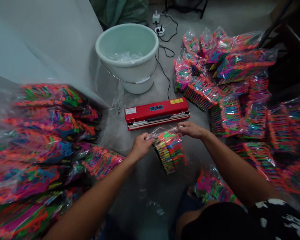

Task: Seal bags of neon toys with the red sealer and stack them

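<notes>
Between my two hands hangs a clear plastic bag (pixel 168 150) filled with small, brightly coloured pieces in orange, green, yellow and blue; their kind is too small to make out. My left hand (pixel 141 146) pinches the bag's left upper corner. At the right upper corner, my right hand (pixel 190 129) grips the plastic with closed fingers. The bag's top edge lies just in front of a red bag sealer (pixel 156 111) on the floor, which has a dark handle along its front and a small lit display. Whether the plastic touches the sealer, I cannot tell.
A pale bucket (pixel 137 75) with clear plastic scraps stands behind the sealer. Filled bags (pixel 230 113) are heaped at the right, more bags (pixel 42 150) at the left. A black cord (pixel 166 75) runs back to a power strip (pixel 159 31). Plastic scraps (pixel 155 206) lie near my feet.
</notes>
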{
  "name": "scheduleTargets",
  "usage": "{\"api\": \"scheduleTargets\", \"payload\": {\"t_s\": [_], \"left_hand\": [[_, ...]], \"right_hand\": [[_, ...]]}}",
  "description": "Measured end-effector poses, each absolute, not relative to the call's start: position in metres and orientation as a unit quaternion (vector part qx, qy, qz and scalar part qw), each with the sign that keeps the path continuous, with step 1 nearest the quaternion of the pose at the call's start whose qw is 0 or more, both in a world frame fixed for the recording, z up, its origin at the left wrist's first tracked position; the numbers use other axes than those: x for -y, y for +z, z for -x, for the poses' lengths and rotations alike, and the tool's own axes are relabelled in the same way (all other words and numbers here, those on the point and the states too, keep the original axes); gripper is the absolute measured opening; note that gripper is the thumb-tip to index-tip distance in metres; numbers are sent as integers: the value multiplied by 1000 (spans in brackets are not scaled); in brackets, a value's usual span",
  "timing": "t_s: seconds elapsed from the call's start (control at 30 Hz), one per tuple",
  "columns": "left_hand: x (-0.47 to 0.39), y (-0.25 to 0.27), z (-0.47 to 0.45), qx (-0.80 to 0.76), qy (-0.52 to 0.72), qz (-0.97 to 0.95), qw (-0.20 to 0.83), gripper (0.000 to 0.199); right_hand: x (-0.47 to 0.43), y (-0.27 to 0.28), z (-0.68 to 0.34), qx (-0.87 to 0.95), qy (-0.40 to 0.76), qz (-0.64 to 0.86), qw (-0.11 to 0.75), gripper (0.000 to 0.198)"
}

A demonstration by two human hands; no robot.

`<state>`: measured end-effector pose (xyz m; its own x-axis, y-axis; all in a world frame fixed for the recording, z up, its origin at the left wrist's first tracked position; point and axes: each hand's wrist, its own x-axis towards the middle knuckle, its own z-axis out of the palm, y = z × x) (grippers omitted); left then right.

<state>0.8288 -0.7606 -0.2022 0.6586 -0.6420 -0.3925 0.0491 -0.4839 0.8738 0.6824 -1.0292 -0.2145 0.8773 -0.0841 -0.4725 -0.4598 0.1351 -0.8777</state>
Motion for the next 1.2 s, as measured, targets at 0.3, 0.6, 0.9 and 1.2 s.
{"api": "scheduleTargets", "payload": {"t_s": [0.3, 0.6, 0.9, 1.2], "left_hand": [[793, -296, -842, -226, -277, -602, 714, 45], [819, -317, -853, -320, -187, -575, 730, 32], [840, -320, -873, -301, -62, -670, 676, 30], [821, -326, -853, -251, -79, -760, 594, 21]], "right_hand": [[1017, -291, -721, -347, 13, 547, 762, 52], [1003, -320, -741, -534, -199, 349, 744, 30], [1015, -318, -760, -562, -254, 291, 731, 35], [1001, -300, -750, -562, -312, 324, 694, 30]]}}
